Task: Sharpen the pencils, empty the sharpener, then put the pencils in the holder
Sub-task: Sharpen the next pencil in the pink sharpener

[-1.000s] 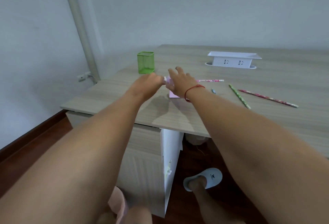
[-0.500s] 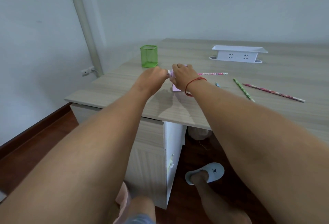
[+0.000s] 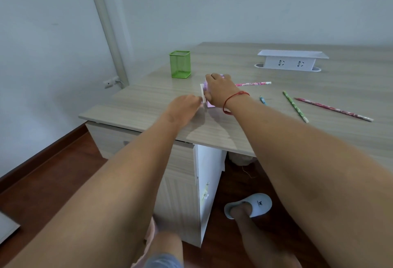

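My right hand covers the top of a pink and purple sharpener standing on the wooden desk and grips it. My left hand is at the sharpener's left side, fingers pinched at its white part; what they hold is too small to tell. A pink pencil sticks out to the right behind my right hand. A short blue pencil, a green pencil and a pink patterned pencil lie on the desk to the right. The green mesh holder stands upright at the back left.
A white power socket box sits on the desk at the back right. The desk's front edge runs just below my hands, with a white cabinet under it. My slippered foot is on the wooden floor.
My left hand has dropped lower and towards me at the sharpener's left side, showing its white part. My right hand still covers the sharpener. The view has shifted a little.
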Demonstrator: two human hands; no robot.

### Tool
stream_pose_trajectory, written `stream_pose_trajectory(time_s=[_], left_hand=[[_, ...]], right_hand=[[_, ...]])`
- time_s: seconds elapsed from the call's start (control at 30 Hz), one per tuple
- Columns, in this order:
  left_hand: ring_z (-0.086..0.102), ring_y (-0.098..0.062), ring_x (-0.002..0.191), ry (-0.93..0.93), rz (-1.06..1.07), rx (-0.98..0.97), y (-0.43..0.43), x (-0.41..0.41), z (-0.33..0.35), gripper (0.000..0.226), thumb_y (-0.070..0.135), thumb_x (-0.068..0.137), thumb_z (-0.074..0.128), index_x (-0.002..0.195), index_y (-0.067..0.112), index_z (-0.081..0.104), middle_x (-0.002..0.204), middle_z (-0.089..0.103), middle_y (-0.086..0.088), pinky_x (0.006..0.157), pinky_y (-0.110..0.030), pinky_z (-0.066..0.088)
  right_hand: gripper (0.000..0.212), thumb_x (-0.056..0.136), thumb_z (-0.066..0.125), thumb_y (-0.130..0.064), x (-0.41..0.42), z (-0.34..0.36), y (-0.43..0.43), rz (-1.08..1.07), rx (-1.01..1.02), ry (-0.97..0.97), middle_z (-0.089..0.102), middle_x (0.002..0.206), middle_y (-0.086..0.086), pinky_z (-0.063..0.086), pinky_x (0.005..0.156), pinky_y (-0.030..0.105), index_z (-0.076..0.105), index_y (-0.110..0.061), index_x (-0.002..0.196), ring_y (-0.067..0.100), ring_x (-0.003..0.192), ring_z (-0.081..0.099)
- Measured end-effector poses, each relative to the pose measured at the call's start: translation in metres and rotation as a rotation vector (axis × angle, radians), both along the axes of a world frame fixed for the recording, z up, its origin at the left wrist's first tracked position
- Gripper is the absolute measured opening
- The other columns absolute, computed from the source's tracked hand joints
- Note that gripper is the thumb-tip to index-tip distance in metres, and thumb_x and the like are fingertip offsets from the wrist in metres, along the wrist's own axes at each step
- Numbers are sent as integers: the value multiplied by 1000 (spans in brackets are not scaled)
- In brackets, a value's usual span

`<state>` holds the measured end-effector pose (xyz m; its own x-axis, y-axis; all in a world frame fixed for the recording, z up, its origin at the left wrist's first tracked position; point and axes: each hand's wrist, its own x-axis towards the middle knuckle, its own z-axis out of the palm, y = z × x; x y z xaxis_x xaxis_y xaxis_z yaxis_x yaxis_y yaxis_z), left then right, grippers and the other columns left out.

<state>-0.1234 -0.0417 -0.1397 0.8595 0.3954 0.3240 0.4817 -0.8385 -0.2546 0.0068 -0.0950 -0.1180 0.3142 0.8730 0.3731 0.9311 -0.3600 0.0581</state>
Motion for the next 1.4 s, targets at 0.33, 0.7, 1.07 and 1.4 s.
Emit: stream_pose_trajectory(time_s=[0.33, 0.7, 1.07, 1.4], left_hand=[[58, -34, 110, 117, -70, -43, 31, 19, -1, 36, 29, 102, 34, 117, 5, 57, 118, 60, -16, 84, -40, 45], [63, -37, 102, 232, 15, 30, 56, 43, 19, 28, 20, 98, 42, 112, 5, 61, 110, 65, -19, 79, -39, 48], [64, -38, 96, 147, -47, 214, 68, 52, 58, 23, 9, 95, 43, 103, 6, 64, 100, 65, -21, 66, -38, 43], [60, -42, 98, -3, -55, 205, 39, 27, 67, 34, 22, 103, 32, 106, 1, 59, 103, 63, -24, 67, -44, 40]], right_hand=[[39, 90, 43, -21, 2, -3, 5, -15, 24, -47, 52, 128, 14, 32, 102, 37, 48, -4, 125, 33, 121, 49], [39, 91, 42, -22, 8, -2, 9, 7, 24, -77, 53, 127, 15, 34, 100, 38, 48, -3, 125, 33, 117, 52], [34, 94, 43, -16, 6, -4, 14, -14, 79, -27, 56, 119, 21, 42, 89, 40, 52, 3, 120, 37, 112, 53], [36, 94, 43, -17, -2, 2, 20, -127, 26, -12, 56, 122, 18, 41, 86, 38, 50, 1, 124, 36, 117, 52]])
